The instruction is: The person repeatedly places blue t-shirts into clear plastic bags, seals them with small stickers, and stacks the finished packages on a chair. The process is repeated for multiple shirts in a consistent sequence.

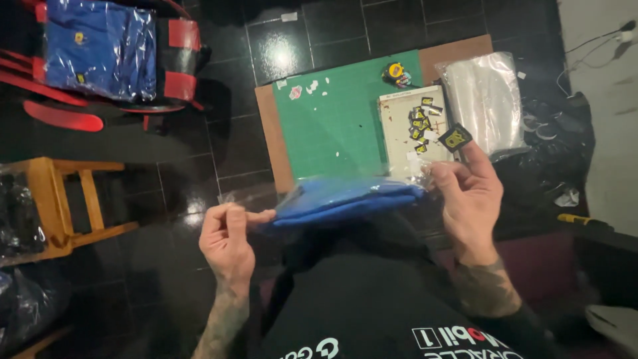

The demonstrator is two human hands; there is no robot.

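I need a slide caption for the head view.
Both hands, left and right, hold a bagged blue folded garment above a green cutting mat.

Small black-and-yellow label (456,138) pinched in right-hand fingers (473,154); similar labels (419,123) scattered on white sheet (399,136); clear bags (484,100) beside it; bagged blue bundle (100,46), possibly garments, far left.

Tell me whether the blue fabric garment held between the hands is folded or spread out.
Folded. The blue fabric garment shows as a flat stack of layered edges, gripped by the left hand and right hand.
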